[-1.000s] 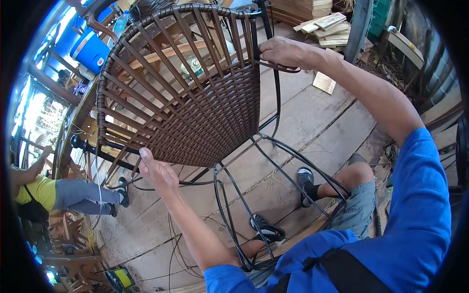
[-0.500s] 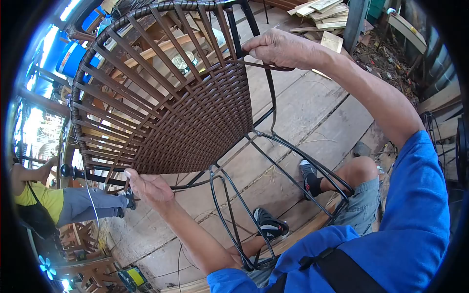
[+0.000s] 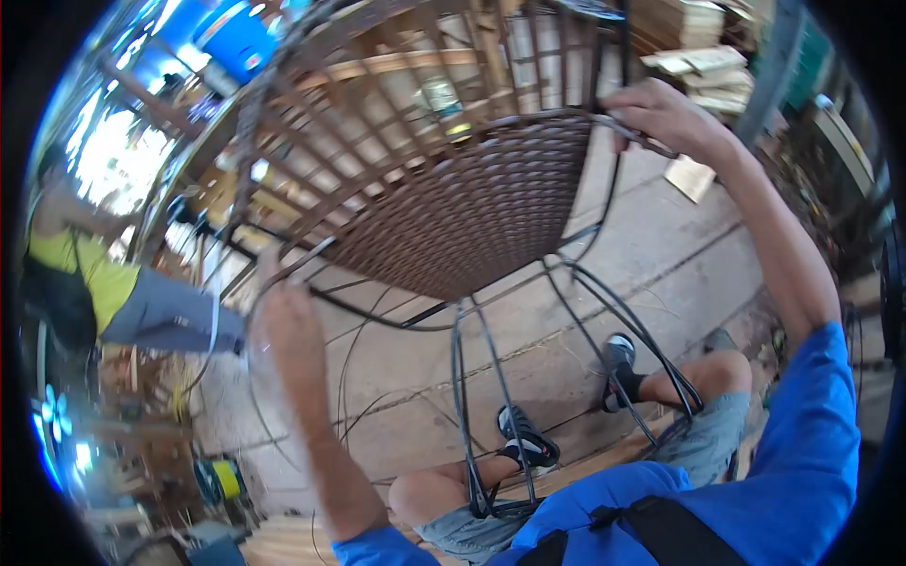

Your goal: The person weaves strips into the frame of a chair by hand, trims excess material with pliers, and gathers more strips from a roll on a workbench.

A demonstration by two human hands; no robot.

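A brown woven wicker chair back (image 3: 472, 203) on a black metal frame (image 3: 580, 269) tilts in front of me, its legs resting near my lap. Long brown slats (image 3: 377, 118) fan out above the dense weave. At the panel's left edge, my left hand (image 3: 288, 316) is closed on a thin weaving strip (image 3: 316, 252); motion blurs its fingers. My right hand (image 3: 675, 118) is closed at the upper right edge, beside the frame post, with a strip (image 3: 651, 143) running under its fingers. Part of that strip is hidden by the hand.
Cut wood pieces (image 3: 708, 71) are piled at the back right, beside a grey post (image 3: 774, 66). A person in a yellow top (image 3: 80, 274) is at the left. Blue barrels (image 3: 236, 42) stand behind. Loose strands lie on the concrete floor (image 3: 377, 377).
My left hand has moved away from the left frame edge, with the strip now at its fingers. My right hand stays at the upper right edge. The camera view has shifted.
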